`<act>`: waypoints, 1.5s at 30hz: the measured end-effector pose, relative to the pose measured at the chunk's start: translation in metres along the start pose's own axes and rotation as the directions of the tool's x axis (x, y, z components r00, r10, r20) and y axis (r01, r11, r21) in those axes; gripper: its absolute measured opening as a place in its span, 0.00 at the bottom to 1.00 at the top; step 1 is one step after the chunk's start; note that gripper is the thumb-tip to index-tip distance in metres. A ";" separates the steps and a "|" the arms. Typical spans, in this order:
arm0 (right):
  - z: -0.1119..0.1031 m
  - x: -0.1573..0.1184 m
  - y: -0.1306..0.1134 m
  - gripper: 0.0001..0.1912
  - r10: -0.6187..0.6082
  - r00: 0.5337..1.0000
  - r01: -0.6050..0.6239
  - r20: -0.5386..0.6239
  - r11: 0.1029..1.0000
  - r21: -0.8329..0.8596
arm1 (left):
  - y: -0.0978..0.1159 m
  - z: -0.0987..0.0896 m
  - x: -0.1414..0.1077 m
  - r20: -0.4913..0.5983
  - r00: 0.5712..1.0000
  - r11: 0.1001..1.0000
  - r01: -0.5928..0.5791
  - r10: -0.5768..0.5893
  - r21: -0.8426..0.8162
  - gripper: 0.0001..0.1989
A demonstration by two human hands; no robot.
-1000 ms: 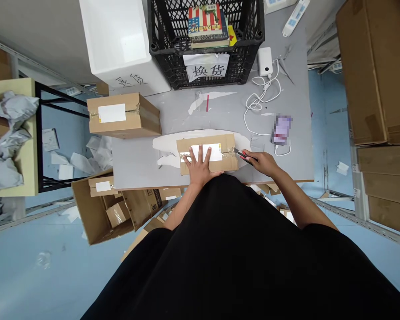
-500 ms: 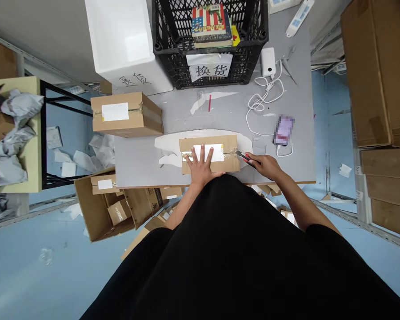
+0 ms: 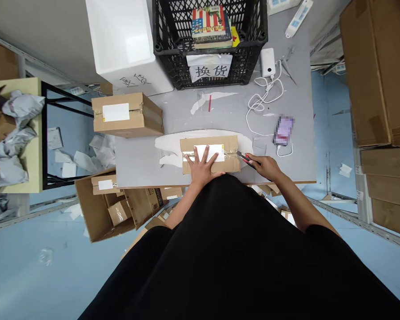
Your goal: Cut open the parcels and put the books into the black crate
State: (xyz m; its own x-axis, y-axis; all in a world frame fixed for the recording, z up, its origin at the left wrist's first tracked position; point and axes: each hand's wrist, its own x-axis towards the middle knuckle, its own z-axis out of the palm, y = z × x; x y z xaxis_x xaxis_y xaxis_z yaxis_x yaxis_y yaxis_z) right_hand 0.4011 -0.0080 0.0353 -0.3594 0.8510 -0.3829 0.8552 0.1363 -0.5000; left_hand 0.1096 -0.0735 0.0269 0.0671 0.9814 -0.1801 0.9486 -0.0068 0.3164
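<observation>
Cardboard carton (image 3: pixel 209 141) is lying flat near the front edge of the grey table (image 3: pixel 136 162), partly over a white sheet (image 3: pixel 168 149). Left hand (image 3: pixel 202 168) is pressing on it, open, fingers spread, holding nothing, and is covering part of the white label (image 3: pixel 218 152); no print is legible there. Right hand (image 3: pixel 264 166) is closed around a utility knife (image 3: pixel 245 158) with a red-and-black handle, its tip at the clear tape (image 3: pixel 231 154) on the carton's right end; the blade is too small to make out.

At 12 o'clock, a black plastic crate (image 3: pixel 173 66) is bearing a paper sign (image 3: pixel 209 70) reading 换货 and is holding a stars-and-stripes book (image 3: pixel 209 18), title unreadable. At 11 o'clock, a white box (image 3: pixel 120 40) is showing handwritten characters, apparently 退货, and is cut off by the frame. At 10 o'clock, a taped carton (image 3: pixel 127 122) is resting. At 2 o'clock, a phone (image 3: pixel 283 130) is pixelated beside a white power bank (image 3: pixel 268 62).
</observation>
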 end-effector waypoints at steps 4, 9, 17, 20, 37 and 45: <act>-0.001 -0.003 0.004 0.21 0.002 1.000 -0.002 0.005 1.000 -0.014 | 0.000 -0.001 0.000 0.014 1.000 1.000 0.011 -0.011 0.003 0.43; 0.000 0.000 0.005 0.21 0.002 1.000 -0.002 0.011 1.000 -0.011 | -0.001 -0.002 0.002 0.020 1.000 1.000 -0.010 0.011 -0.011 0.42; 0.006 -0.007 0.005 0.22 0.003 1.000 -0.002 -0.009 0.997 0.080 | 0.002 -0.001 0.008 0.041 0.995 0.995 -0.084 0.086 -0.047 0.39; 0.007 -0.010 0.009 0.22 -0.003 1.000 0.005 -0.013 0.995 0.095 | 0.002 -0.002 0.009 0.048 0.996 0.996 -0.079 0.081 -0.050 0.38; 0.010 -0.020 0.011 0.22 0.002 1.000 -0.001 -0.004 0.985 0.174 | 0.001 -0.002 0.011 0.064 0.994 0.994 -0.083 0.087 -0.067 0.40; 0.029 -0.035 0.025 0.24 0.029 1.000 -0.031 0.011 0.965 0.260 | -0.001 -0.002 0.012 0.038 0.994 0.987 -0.095 0.100 -0.129 0.40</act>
State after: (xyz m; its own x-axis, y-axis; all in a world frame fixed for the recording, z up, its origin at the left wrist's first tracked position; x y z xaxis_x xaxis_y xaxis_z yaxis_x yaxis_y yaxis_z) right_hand 0.4240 -0.0490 0.0140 -0.3386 0.8489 -0.4060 0.7396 -0.0266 -0.6725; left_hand 0.1090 -0.0610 0.0260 0.1738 0.9676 -0.1829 0.8902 -0.0749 0.4493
